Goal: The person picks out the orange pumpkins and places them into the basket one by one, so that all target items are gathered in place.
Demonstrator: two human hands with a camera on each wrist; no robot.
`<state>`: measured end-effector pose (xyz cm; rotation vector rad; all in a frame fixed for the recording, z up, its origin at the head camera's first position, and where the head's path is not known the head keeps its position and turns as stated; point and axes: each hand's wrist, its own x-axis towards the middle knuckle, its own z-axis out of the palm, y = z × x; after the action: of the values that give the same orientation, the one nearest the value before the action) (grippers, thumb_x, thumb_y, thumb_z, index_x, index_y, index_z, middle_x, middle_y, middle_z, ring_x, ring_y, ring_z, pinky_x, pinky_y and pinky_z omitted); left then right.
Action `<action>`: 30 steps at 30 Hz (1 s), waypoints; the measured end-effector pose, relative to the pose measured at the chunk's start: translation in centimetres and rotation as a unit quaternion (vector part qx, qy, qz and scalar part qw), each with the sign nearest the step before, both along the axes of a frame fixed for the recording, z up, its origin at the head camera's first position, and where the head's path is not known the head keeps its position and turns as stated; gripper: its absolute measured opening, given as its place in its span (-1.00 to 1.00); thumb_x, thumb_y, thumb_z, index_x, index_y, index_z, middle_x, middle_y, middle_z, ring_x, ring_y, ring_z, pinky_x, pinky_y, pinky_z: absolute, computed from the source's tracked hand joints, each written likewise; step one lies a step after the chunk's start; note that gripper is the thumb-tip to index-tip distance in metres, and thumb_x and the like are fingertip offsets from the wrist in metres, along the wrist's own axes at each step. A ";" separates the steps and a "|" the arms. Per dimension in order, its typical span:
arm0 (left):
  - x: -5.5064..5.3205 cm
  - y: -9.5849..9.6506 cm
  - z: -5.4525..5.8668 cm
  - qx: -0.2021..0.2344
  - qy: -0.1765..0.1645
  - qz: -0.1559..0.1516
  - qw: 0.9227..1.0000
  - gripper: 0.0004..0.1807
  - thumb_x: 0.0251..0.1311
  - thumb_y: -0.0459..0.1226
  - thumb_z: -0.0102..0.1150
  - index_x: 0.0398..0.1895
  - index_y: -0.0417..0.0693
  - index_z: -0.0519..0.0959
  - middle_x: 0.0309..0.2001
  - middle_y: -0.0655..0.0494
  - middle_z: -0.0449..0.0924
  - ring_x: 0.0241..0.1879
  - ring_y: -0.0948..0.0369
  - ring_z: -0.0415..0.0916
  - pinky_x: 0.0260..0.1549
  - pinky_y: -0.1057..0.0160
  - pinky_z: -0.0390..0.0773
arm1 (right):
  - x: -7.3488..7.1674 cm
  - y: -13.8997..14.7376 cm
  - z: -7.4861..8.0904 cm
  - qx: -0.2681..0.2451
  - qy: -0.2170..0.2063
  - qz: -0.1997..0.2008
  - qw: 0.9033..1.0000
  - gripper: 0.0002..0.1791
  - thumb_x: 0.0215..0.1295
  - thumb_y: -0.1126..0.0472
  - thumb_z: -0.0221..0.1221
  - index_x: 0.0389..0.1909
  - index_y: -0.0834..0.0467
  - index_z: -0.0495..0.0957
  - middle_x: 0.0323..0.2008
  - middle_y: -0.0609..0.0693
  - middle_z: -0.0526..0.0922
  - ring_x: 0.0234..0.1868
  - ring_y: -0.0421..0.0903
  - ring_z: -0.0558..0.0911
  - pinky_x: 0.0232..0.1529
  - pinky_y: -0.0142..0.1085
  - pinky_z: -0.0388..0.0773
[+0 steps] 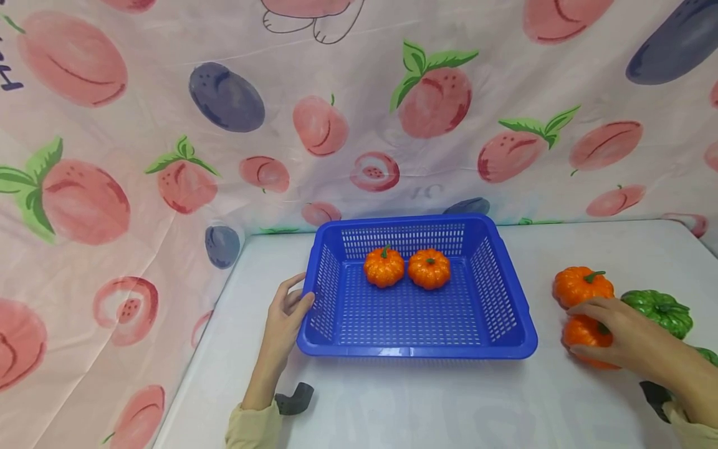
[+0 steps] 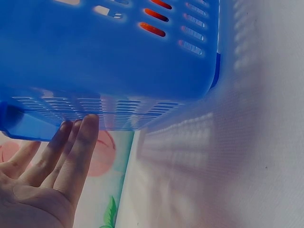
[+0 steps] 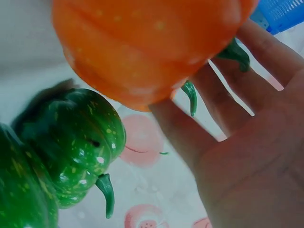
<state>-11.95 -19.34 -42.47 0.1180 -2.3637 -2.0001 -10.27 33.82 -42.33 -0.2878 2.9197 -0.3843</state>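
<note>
The left hand (image 1: 287, 312) holds the blue basket (image 1: 417, 352) by its left side, thumb over the rim and the fingers fairly straight, their tips against the outer wall — a light hold, which looks meant to keep the basket from sliding on the table (image 1: 392, 405) rather than to lift it. Inside, toward the far wall, the left orange pumpkin (image 1: 384, 269) and the right orange pumpkin (image 1: 429, 270) sit side by side, leaving the near part of the floor bare. To the right of the basket, the right hand (image 1: 622, 327) arches over the near orange pumpkin (image 1: 583, 335), fingers bent and partly spread round the far side, thumb on the near side; that span suits a round, glossy body that offers little to pinch. How firmly it grips cannot be told. The far orange pumpkin (image 1: 580, 285) lies just beyond, so close that the fingers have to work in the narrow space between the two. A larger-looking green pumpkin (image 1: 662, 312) and a partly hidden green pumpkin (image 1: 708, 355) lie farther right, past the working fingers. A fruit-printed sheet (image 1: 336, 62) hangs behind.
</note>
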 end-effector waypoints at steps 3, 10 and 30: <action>0.0 0.0 -0.1 -0.004 0.000 0.001 1.000 -0.46 0.41 -0.11 0.14 0.41 0.11 0.31 0.17 -0.19 0.56 0.09 -0.04 0.60 -0.08 0.32 0.63 | -0.1 0.1 -0.3 -0.004 -0.003 0.001 1.000 -0.31 -0.08 -0.08 0.51 -0.01 0.28 0.60 0.03 0.48 0.48 0.01 0.43 0.43 -0.03 0.41 0.41; -0.1 -0.1 -0.3 -0.004 0.006 0.003 1.000 -0.46 0.40 -0.11 0.16 0.39 0.13 0.31 0.16 -0.15 0.58 0.06 0.02 0.63 -0.11 0.31 0.63 | -0.3 0.2 -0.4 0.007 -0.011 -0.002 1.000 -0.34 -0.08 -0.13 0.50 -0.05 0.25 0.64 0.00 0.46 0.51 0.00 0.44 0.44 -0.02 0.42 0.38; -0.1 -0.1 -0.1 -0.002 0.003 0.000 1.000 -0.46 0.41 -0.12 0.14 0.41 0.10 0.31 0.17 -0.19 0.56 0.10 -0.05 0.60 -0.07 0.31 0.63 | -0.4 -0.9 1.1 -0.024 0.045 0.021 0.998 -0.30 -0.05 -0.15 0.49 0.01 0.24 0.63 0.05 0.41 0.54 -0.01 0.37 0.53 -0.05 0.33 0.50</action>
<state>-12.03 -19.43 -42.60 0.1109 -2.3636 -1.9942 -10.71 32.95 -41.25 -0.3825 2.9895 -0.4480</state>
